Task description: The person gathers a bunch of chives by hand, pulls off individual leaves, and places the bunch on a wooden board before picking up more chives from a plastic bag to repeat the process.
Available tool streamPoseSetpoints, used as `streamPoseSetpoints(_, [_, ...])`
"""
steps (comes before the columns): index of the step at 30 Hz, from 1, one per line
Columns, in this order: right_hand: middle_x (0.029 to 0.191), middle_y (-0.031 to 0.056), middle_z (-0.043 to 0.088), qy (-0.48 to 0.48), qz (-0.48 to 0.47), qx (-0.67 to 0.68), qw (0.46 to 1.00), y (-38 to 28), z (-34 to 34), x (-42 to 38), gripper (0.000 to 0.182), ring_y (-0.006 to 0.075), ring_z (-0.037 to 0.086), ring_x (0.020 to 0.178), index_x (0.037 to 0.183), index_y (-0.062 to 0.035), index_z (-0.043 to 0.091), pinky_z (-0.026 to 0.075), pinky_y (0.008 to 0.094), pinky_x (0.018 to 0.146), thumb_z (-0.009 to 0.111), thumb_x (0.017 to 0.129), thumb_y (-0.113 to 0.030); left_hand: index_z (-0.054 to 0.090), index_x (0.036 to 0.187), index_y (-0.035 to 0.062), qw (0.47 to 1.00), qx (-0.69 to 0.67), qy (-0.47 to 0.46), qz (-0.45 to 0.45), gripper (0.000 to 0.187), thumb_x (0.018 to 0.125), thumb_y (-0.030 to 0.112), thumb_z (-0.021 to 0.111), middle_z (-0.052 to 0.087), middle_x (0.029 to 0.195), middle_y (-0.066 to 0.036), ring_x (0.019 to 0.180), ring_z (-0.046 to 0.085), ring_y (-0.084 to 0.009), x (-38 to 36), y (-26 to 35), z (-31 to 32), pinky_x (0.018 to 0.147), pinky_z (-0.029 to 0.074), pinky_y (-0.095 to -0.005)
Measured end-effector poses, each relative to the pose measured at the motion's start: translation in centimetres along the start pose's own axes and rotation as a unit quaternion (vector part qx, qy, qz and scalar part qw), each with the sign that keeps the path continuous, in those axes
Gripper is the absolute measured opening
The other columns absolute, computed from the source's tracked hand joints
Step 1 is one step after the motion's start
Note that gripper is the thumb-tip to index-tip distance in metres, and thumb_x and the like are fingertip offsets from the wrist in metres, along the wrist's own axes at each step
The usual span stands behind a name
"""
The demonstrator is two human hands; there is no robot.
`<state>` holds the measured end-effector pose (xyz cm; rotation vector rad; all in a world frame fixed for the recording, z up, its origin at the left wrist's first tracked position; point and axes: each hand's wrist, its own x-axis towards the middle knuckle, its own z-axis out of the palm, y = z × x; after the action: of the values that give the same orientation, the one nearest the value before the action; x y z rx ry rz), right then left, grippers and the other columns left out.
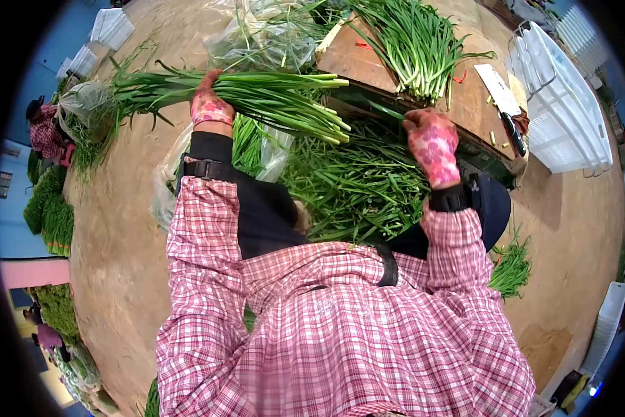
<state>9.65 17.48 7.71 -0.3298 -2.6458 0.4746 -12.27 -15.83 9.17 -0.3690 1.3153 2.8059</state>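
Note:
My left hand (212, 104), in a pink patterned glove, is closed round a thick bunch of garlic chives (278, 101). Their pale cut ends point right and the leaves trail left. My right hand (432, 142), gloved alike, is pinched at the near edge of a wooden board (479, 115), on what looks like a single green chive leaf (375, 104). Another bunch of garlic chives (417, 52) lies on the board, stalks toward me. A knife (497, 89) with a broad pale blade and black handle rests at the board's right. Loose chive leaves (361, 181) are heaped below my hands.
Clear plastic bags (260, 45) with greens stand beyond my left hand. White plastic crates (566, 104) are at the right. A small chive pile (512, 267) lies on the floor by my right side. Another person (47, 132) sits far left near stacked greens (52, 215).

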Motion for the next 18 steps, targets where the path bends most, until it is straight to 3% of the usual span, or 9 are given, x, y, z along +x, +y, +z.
streamPoseSetpoints(3, [0.073, 0.0128, 0.065, -0.017, -0.061, 0.201, 0.978, -4.9, 0.3, -2.0, 0.023, 0.032, 0.064, 0.073, 0.08, -0.0104, 0.074, 0.05, 0.0428, 0.069, 0.065, 0.085, -0.031, 0.059, 0.1, 0.0034, 0.995, 0.072, -0.037, 0.052, 0.016, 0.089, 0.014, 0.056, 0.066, 0.102, -0.018, 0.093, 0.063, -0.0336, 1.1, -1.6, -1.1, 0.087, 0.051, -0.0453])
streamPoseSetpoints(5, [0.071, 0.0125, 0.066, -0.093, -0.032, 0.074, 0.992, -7.1, 0.7, -1.6, 0.024, 0.0309, 0.065, 0.072, 0.079, -0.0112, 0.074, 0.05, 0.0414, 0.068, 0.066, 0.083, -0.034, 0.059, 0.102, 0.0044, 0.997, 0.057, -0.037, 0.027, 0.017, 0.089, 0.014, 0.056, 0.066, 0.104, -0.018, 0.094, 0.063, -0.0327, 0.8, -2.1, -0.7, 0.087, 0.051, -0.0448])
streamPoseSetpoints(7, [0.07, 0.0117, 0.066, -0.126, 0.057, 0.195, 0.971, -7.3, 1.6, -1.5, 0.025, 0.03, 0.066, 0.072, 0.079, -0.0117, 0.073, 0.051, 0.0405, 0.069, 0.066, 0.082, -0.035, 0.058, 0.103, 0.0036, 0.996, -0.057, 0.013, -0.072, 0.016, 0.09, 0.012, 0.054, 0.065, 0.108, -0.016, 0.095, 0.064, -0.0306, -0.8, -1.6, 1.0, 0.088, 0.052, -0.0447])
streamPoseSetpoints(8, [0.07, 0.0113, 0.066, -0.143, 0.101, 0.254, 0.951, -7.4, 2.1, -1.5, 0.025, 0.0296, 0.066, 0.072, 0.079, -0.0119, 0.073, 0.051, 0.0401, 0.069, 0.065, 0.081, -0.036, 0.057, 0.103, 0.0039, 0.995, -0.062, -0.047, -0.06, 0.015, 0.089, 0.011, 0.055, 0.064, 0.111, -0.016, 0.097, 0.063, -0.0307, 0.9, -2.3, -0.7, 0.089, 0.052, -0.0455])
streamPoseSetpoints(11, [0.071, 0.0089, 0.067, -0.094, 0.08, 0.208, 0.97, -7.8, 3.1, -1.8, 0.023, 0.0286, 0.067, 0.072, 0.076, -0.0122, 0.072, 0.052, 0.0388, 0.07, 0.065, 0.079, -0.033, 0.058, 0.103, 0.0038, 0.994, -0.073, -0.012, -0.079, 0.016, 0.089, 0.012, 0.055, 0.064, 0.11, -0.017, 0.098, 0.063, -0.0303, -0.2, -2.6, -0.2, 0.088, 0.052, -0.0456])
streamPoseSetpoints(12, [0.07, 0.0099, 0.067, -0.031, -0.012, 0.109, 0.993, -8.0, 3.7, -1.9, 0.019, 0.029, 0.068, 0.072, 0.076, -0.0121, 0.072, 0.053, 0.0388, 0.069, 0.066, 0.078, -0.03, 0.058, 0.107, 0.0037, 0.993, -0.078, 0.001, -0.091, 0.019, 0.089, 0.01, 0.055, 0.064, 0.112, -0.017, 0.1, 0.062, -0.0303, 0.0, -2.6, -0.3, 0.09, 0.051, -0.0446])
streamPoseSetpoints(15, [0.065, 0.0109, 0.066, -0.039, -0.001, -0.043, 0.998, -4.3, 5.0, -1.9, 0.016, 0.0312, 0.067, 0.069, 0.075, -0.013, 0.072, 0.053, 0.0408, 0.066, 0.067, 0.075, -0.028, 0.056, 0.113, 0.0017, 0.968, 0.202, -0.099, 0.109, 0.024, 0.09, 0.003, 0.049, 0.064, 0.111, -0.02, 0.103, 0.062, -0.0306, -0.2, -2.6, -2.4, 0.095, 0.048, -0.0417])
streamPoseSetpoints(17, [0.076, 0.0138, 0.068, -0.205, 0.094, -0.165, 0.96, 0.3, 4.8, -1.0, 0.022, 0.0304, 0.068, 0.079, 0.085, -0.0129, 0.074, 0.053, 0.0427, 0.069, 0.065, 0.079, -0.032, 0.053, 0.119, 0.0012, 0.931, 0.313, -0.089, 0.167, 0.03, 0.091, -0.002, 0.043, 0.064, 0.113, -0.019, 0.103, 0.062, -0.028, 2.3, -2.0, -4.6, 0.091, 0.05, -0.0384])
streamPoseSetpoints(18, [0.086, 0.015, 0.068, -0.208, 0.092, -0.171, 0.959, 2.0, 4.4, -1.5, 0.027, 0.0289, 0.068, 0.085, 0.093, -0.0118, 0.073, 0.053, 0.0427, 0.073, 0.065, 0.08, -0.034, 0.051, 0.122, 0.001, 0.906, 0.366, -0.079, 0.196, 0.034, 0.091, -0.004, 0.039, 0.064, 0.114, -0.018, 0.103, 0.063, -0.0267, 3.6, -1.7, -5.7, 0.089, 0.051, -0.0367])
